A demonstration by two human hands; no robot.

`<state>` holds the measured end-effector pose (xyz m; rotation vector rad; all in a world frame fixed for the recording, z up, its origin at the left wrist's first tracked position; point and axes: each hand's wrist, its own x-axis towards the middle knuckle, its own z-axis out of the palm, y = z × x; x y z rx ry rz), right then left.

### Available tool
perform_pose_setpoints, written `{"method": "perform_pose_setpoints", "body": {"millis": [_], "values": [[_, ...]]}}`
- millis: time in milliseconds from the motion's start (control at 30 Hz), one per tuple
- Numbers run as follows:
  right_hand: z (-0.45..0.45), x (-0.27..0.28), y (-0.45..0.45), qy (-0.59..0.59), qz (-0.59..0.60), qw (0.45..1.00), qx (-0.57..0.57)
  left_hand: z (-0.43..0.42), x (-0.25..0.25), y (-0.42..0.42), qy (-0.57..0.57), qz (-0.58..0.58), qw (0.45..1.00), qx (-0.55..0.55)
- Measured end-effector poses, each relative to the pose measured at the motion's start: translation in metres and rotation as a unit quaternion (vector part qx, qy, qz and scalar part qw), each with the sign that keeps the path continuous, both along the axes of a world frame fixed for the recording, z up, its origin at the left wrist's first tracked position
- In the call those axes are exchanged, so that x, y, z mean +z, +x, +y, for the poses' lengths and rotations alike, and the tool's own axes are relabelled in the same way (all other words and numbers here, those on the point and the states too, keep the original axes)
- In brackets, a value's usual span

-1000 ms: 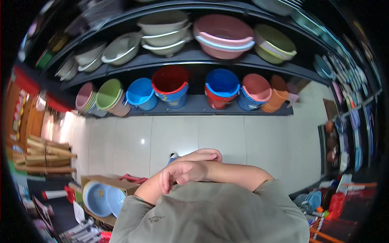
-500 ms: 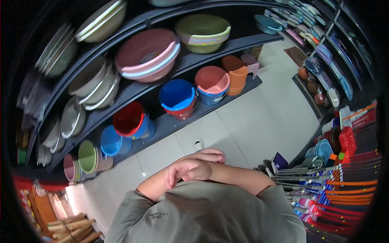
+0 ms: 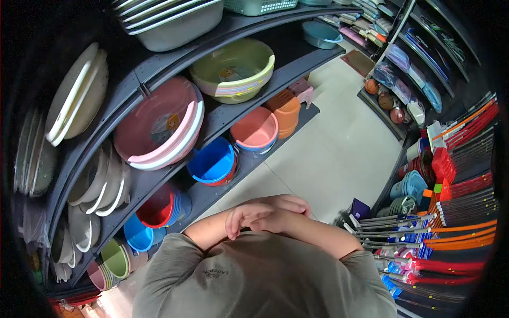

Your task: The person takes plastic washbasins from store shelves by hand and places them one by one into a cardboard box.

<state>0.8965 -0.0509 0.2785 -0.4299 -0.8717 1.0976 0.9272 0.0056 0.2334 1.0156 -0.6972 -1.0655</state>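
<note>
My forearms are crossed in front of my grey-green shirt [image 3: 275, 275]. My right hand [image 3: 247, 217] lies over my left forearm at the left of the crossing, its fingers loosely bent and apart, with nothing in them. Beyond my right wrist, my left hand [image 3: 294, 203] shows in part; its fingers rest extended and it holds nothing visible. Nearest to the hands are a blue bucket [image 3: 214, 161] and a pink bucket [image 3: 254, 128] on the bottom shelf, both apart from my hands.
Shelves at the left bear pink basins [image 3: 159, 124], green basins [image 3: 233, 69] and grey basins [image 3: 177, 26]. Orange pots [image 3: 284, 114] stand farther along. At the right are long-handled tools [image 3: 395, 228] and a red plastic item [image 3: 444, 165]. Pale floor tiles [image 3: 328, 143] run between.
The view has shifted toward the left shelves, which now appear closer and larger. My arms stay crossed, and the hands sit slightly farther right in view.
</note>
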Motion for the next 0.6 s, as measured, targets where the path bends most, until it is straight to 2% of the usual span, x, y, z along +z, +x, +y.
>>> {"method": "perform_pose_setpoints", "body": {"millis": [100,167,200,267,400,467,500,567,600], "values": [[0.013,-0.001,0.021,-0.022,-0.016,1.000,0.016,0.017,-0.009,0.025,0.054,0.008,0.998,-0.009],[0.020,-0.005,0.033,-0.031,-0.021,0.999,0.026,0.028,-0.012,0.036,0.027,0.045,0.998,-0.017],[0.024,-0.007,0.039,-0.036,-0.031,0.998,0.033,0.032,0.000,0.037,0.024,0.047,0.999,-0.010],[0.032,-0.004,0.045,-0.041,-0.033,0.997,0.054,0.039,0.026,0.034,-0.055,0.115,0.992,0.024],[0.047,0.001,0.058,-0.039,-0.044,0.993,0.102,0.055,-0.004,0.052,-0.056,0.045,0.997,0.007],[0.051,-0.009,0.062,-0.035,-0.012,0.993,0.116,0.061,-0.026,0.056,-0.031,0.024,0.998,0.058],[0.052,-0.013,0.065,-0.030,0.019,0.991,0.128,0.062,-0.006,0.054,-0.031,0.026,0.997,0.060],[0.055,-0.012,0.074,-0.036,0.015,0.989,0.145,0.063,0.053,0.046,-0.037,0.187,0.970,0.151],[0.056,-0.010,0.079,-0.040,0.009,0.986,0.160,0.063,0.031,0.051,-0.039,0.189,0.969,0.155]]}}
